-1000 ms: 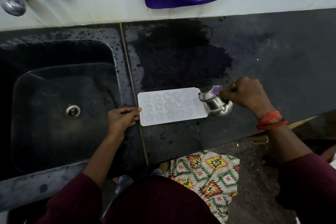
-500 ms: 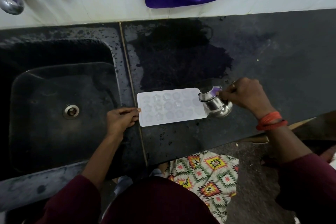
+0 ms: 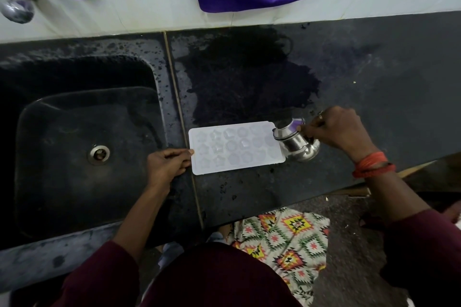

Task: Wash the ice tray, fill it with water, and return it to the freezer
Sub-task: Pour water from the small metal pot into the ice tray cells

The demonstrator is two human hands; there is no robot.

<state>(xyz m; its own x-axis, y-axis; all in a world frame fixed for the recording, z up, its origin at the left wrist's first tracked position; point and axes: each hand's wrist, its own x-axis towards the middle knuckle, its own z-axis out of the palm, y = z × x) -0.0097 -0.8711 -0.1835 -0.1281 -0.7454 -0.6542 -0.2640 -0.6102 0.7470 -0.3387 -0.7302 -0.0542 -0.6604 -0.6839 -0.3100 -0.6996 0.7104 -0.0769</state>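
Ice tray [image 3: 237,147] lies flat on the surface [image 3: 374,82] beside the sink [image 3: 74,112], your left hand [image 3: 166,164] pinching its sink-side edge, right hand [image 3: 336,132] gripping a tilted steel pot [image 3: 296,143] at the far end. Likely flimsy, sloshing: lift both ends.

Just the one camera, on my head, tilted steeply down at the counter [image 3: 374,77]. It's close, arm's reach: left hand [image 3: 165,165] and right hand [image 3: 339,132] mid-frame, sink [image 3: 74,169] at left.
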